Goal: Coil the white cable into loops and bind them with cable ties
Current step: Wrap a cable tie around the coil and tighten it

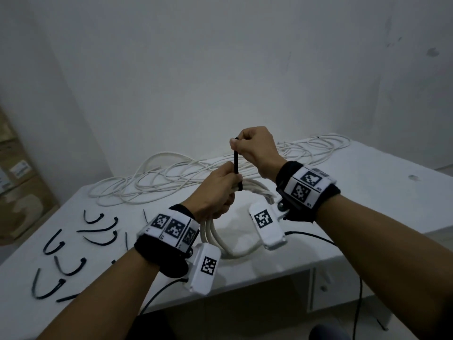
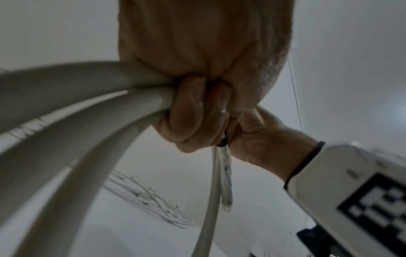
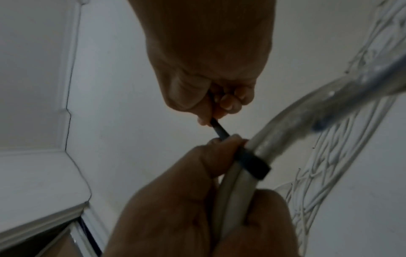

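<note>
- The coiled white cable (image 1: 235, 244) is held up over the near edge of the bench (image 1: 367, 182), with the left hand (image 1: 215, 192) clamped round the top of the loops, fingers curled tight.
- A black cable tie (image 1: 236, 163) is wrapped round the bundle right at that grip, and its free tail is pinched between thumb and fingers of the right hand (image 1: 255, 148), straight above the left hand.
- The tie's band (image 3: 255, 163) round the strands is seen properly only in the right wrist view; in the head view it's mostly tucked behind the left fingers.
- From the left wrist view, 3 fat strands (image 2: 77, 107) are seen fanning out of the fist, plus a cut end hanging down, which the head view doesn't give.
- Only the head view takes in the loose cable (image 1: 171, 175) sprawled along the back of the bench and the spare ties (image 1: 73, 251) scattered at the left.
- Both forearms are angled in toward each other, the right wrist raised higher than the left.
</note>
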Motion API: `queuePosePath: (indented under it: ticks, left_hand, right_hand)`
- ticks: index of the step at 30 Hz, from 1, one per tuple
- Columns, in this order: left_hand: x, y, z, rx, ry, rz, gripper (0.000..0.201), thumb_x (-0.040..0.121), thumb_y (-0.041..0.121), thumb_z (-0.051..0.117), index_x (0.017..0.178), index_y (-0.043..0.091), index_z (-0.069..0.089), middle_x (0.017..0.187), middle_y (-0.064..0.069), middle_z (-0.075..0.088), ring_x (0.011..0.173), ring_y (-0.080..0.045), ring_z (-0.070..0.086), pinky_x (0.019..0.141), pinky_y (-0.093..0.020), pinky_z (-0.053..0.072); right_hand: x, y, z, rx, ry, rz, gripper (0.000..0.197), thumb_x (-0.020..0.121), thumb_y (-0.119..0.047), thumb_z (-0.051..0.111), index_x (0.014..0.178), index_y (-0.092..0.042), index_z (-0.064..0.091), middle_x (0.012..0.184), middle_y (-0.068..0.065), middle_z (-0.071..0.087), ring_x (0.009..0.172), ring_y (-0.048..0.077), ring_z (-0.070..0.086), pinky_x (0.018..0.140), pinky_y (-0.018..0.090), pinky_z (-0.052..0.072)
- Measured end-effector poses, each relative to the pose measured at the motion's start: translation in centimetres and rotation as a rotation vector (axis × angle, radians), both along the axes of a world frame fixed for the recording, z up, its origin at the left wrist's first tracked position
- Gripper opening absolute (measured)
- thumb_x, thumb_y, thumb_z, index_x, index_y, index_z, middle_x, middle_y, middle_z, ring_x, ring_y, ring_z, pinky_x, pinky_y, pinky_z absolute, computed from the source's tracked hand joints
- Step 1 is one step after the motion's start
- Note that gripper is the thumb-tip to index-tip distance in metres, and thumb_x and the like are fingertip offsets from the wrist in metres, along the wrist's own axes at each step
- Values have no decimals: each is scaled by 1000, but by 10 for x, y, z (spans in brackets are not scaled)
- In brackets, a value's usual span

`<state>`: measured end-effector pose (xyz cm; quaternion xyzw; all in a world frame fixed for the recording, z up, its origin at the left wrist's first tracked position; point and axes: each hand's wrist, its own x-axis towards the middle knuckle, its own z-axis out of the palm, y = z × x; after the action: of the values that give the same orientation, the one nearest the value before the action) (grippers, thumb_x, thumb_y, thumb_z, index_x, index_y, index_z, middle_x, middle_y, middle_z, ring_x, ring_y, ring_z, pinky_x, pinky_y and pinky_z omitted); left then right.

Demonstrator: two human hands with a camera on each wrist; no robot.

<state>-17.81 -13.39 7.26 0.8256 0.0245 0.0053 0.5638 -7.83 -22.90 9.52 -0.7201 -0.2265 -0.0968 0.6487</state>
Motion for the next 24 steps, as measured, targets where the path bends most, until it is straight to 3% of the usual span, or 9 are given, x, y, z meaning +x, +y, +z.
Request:
queuePosePath:
  ticks: [2,4,7,10,13,17,19,21,24]
  left_hand:
    - [-4,-1,-9,-24,99,-56,10,98,17,40,89,20,40,53,1,27,40,-11,19,41,-17,14]
    - [-8,4,-14,-87,106,-62,12,98,14,40,88,21,41,54,-1,24,38,-9,17,41,-15,12]
    - [-7,22,-1,-112,82,11,25,99,19,41,76,26,34,52,-1,23,36,-7,15,40,-10,12]
    - [0,27,14,-91,110,15,25,99,25,40,75,26,34,51,1,26,36,-8,16,41,-10,11]
    - [3,19,13,-67,130,-3,26,98,27,41,73,23,38,50,1,28,34,-9,18,40,-10,12]
    - [11,10,9,-90,95,46,28,97,29,46,72,25,35,50,1,28,34,-9,18,39,-10,13]
    - [14,8,6,-109,50,77,31,97,29,50,71,24,34,49,2,27,34,-9,18,38,-9,14]
    - [17,6,5,-125,22,102,32,97,29,51,70,22,34,47,2,28,33,-9,19,38,-10,14]
    - [19,8,5,-102,56,72,31,98,35,51,73,21,37,49,2,33,34,-8,23,36,-11,15]
  right_hand:
    - [14,-13,15,134,24,-141,31,82,-21,68,55,-10,57,48,-4,50,47,10,44,52,26,38]
    - [27,-43,38,189,-5,-164,30,86,-23,66,58,-15,57,54,1,51,42,6,43,47,22,35]
    - [11,-73,44,-64,-113,13,27,94,-28,58,71,-13,60,61,4,55,40,0,47,41,13,33]
    - [-15,-77,4,-359,9,235,34,93,-44,51,91,-13,64,76,5,67,57,7,61,51,20,40]
    - [-31,-68,-34,-510,50,347,30,93,-42,52,102,-14,57,79,2,66,61,10,62,56,22,47]
    - [-42,-57,-58,-552,-149,127,30,98,-43,40,92,-15,50,70,-3,51,64,15,47,62,30,38]
    - [-45,-56,-63,-536,-223,51,28,100,-40,36,87,-17,45,65,-4,48,65,17,45,60,29,33]
    - [-44,-56,-65,-527,-238,30,27,100,-39,34,87,-17,44,64,-5,46,64,17,44,56,25,31]
    - [-40,-57,-66,-523,-202,29,29,100,-40,35,86,-16,44,64,-5,47,63,15,44,57,27,31]
